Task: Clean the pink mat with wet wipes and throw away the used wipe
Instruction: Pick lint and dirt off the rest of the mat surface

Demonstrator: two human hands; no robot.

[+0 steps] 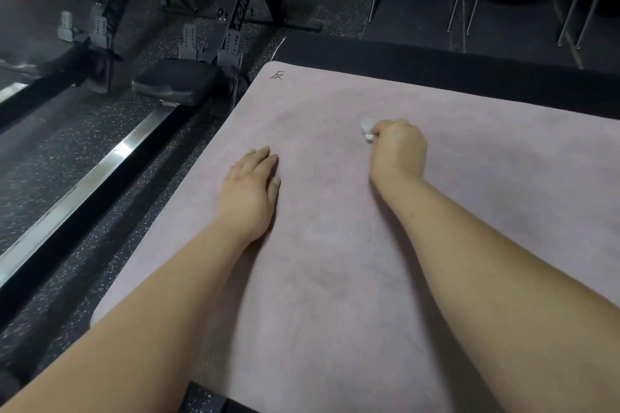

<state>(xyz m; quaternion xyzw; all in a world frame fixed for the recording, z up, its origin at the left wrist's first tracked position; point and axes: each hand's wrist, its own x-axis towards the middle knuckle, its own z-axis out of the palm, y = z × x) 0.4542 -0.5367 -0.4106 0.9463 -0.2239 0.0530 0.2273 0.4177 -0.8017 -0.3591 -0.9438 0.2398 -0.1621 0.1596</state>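
The right hand (397, 151) is fisted round a balled wipe (366, 131) on the mat (335, 261), at 2 o'clock from mid-view. The left hand (250, 184) lies flat with straight fingers at 9 o'clock. So small a wad could skip patches or slip free. The mat's 11 o'clock corner bears a handwritten mark (276, 76), seemingly 反; the rower (240, 15) lettering is too blurred to read surely

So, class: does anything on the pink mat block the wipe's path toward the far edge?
Nothing visible does. The right hand grips the wipe on the pink mat, bare from there to its far edge; the left hand rests flat beside that path.
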